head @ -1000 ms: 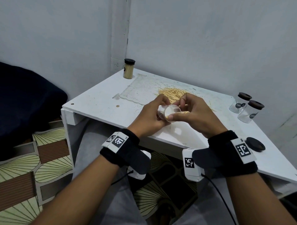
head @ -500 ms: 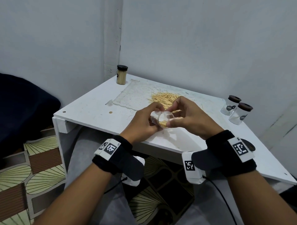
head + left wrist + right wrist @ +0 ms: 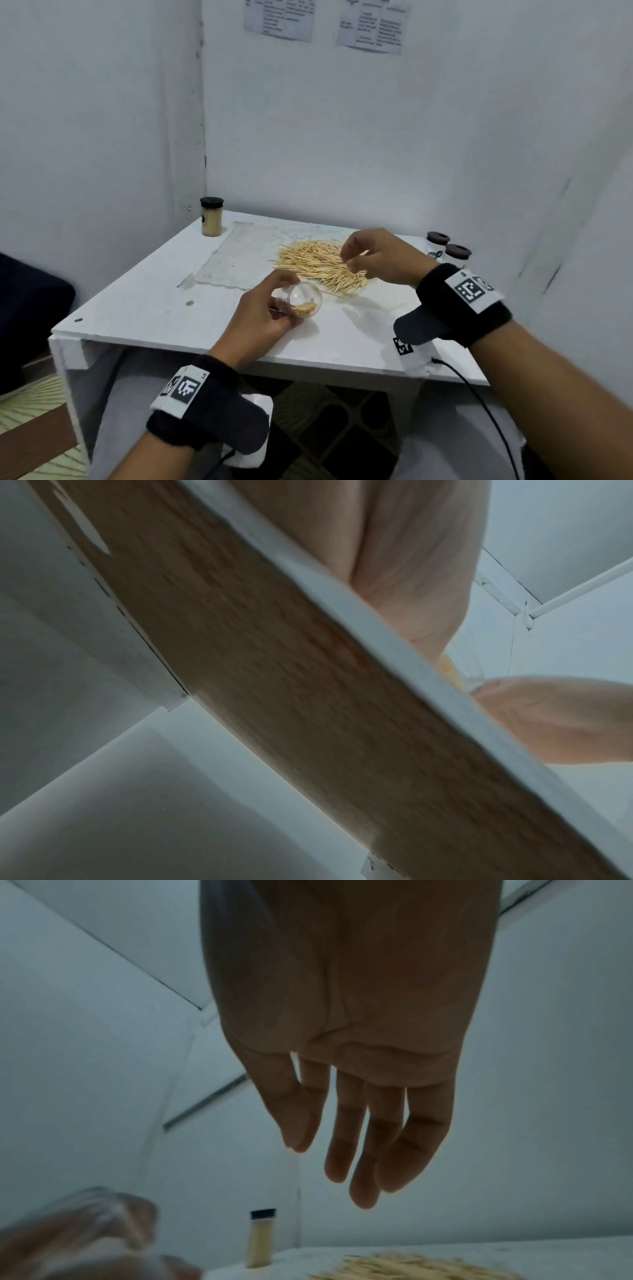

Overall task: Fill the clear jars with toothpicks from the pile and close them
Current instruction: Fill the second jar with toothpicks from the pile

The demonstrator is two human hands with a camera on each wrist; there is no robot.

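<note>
- A clear jar, open and without a lid, is tipped on its side with its mouth toward the viewer. It is held above the desk near the front edge. A small clump of toothpicks lies inside, so it is far from full.
- The left hand grips this jar, fingers and thumb curled round its wall.
- The right hand hovers over the near right side of the toothpick pile. From the wrist view its fingers hang loose and nearly straight, holding nothing.
- The pile spreads across the middle of the desk, toward the back, partly on a thin translucent sheet.
- Judging by this, the filling step is in hand. The next move likely calls for the right hand to pinch a bundle from the pile and feed it, ends first, into the jar mouth.
- A filled jar with a black lid stands closed at the back left corner.
- Two capped jars that look empty stand close together at the right edge, just behind the right wrist.
- There is open room on the left half and along the front edge of the desk. Walls close in behind and to the right, so a wide sweep of the right arm could knock the capped jars.
</note>
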